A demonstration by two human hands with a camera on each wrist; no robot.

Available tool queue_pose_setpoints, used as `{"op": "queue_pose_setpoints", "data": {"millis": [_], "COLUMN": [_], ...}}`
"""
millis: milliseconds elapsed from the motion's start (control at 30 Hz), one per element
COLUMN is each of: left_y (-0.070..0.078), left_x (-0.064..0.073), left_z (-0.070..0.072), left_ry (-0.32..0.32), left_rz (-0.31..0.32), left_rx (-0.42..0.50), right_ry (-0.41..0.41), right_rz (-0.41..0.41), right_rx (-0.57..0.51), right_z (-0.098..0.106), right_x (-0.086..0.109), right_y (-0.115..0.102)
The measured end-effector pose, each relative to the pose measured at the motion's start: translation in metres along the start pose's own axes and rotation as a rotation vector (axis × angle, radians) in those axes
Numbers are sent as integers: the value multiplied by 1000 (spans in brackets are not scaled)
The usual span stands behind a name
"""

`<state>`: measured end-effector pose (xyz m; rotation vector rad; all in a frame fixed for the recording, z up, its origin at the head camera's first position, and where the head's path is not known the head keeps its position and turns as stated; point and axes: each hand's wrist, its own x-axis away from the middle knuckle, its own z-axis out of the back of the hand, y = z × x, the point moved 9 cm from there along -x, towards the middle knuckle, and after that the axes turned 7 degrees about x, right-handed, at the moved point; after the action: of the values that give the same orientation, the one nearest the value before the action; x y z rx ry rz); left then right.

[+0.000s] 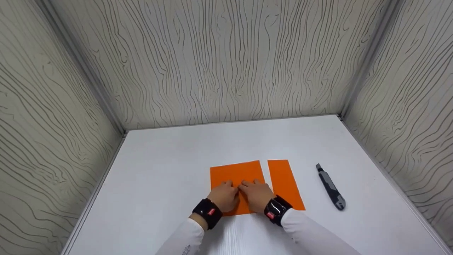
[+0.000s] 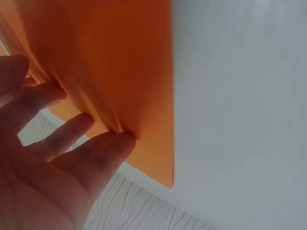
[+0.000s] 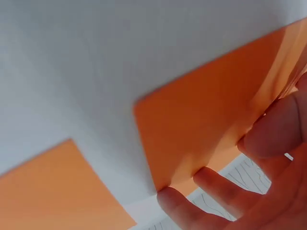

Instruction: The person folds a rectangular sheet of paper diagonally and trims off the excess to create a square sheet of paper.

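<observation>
A roughly square orange paper sheet (image 1: pixel 235 171) lies on the white table under both hands. My left hand (image 1: pixel 223 197) rests on its near part, fingertips touching the paper. In the left wrist view, shallow creases and shadows run across the sheet (image 2: pixel 120 57) beside those fingertips. Close beside it, my right hand (image 1: pixel 257 194) presses the same sheet with spread fingers. The right wrist view has two of its fingertips along the sheet's edge (image 3: pixel 192 115). To the right, a narrow orange paper strip (image 1: pixel 286 182) lies apart from the square, partly behind the right wrist.
A black and grey utility knife (image 1: pixel 331 187) lies right of the strip, blade end pointing away from me. Pale panels with wavy lines (image 1: pixel 226 63) enclose the white table (image 1: pixel 170 159) at the back and both sides. Black bands wrap both wrists.
</observation>
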<state>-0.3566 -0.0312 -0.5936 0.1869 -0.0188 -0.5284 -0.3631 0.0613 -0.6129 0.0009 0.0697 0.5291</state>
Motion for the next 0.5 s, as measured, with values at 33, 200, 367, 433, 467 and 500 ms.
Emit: {"op": "queue_pose_setpoints", "data": {"millis": [33, 200, 367, 433, 467, 500], "left_y": [0, -2, -1, -2, -3, -3], "left_x": [1, 7, 12, 15, 16, 18], "left_z": [0, 3, 2, 2, 2, 2], "left_ry": [-11, -40, -53, -58, -57, -54], "left_rz": [-5, -30, -52, -62, -68, -77], "left_rx": [8, 36, 18, 15, 15, 12], "right_ry": [1, -10, -58, -80, -88, -92], "right_rz": [0, -19, -59, -69, -73, -76], "right_rx": [10, 61, 73, 60, 49, 35], "right_z": [0, 3, 6, 7, 8, 10], "right_x": [-1, -5, -8, -9, -9, -10], "right_y": [0, 3, 10, 13, 14, 15]}}
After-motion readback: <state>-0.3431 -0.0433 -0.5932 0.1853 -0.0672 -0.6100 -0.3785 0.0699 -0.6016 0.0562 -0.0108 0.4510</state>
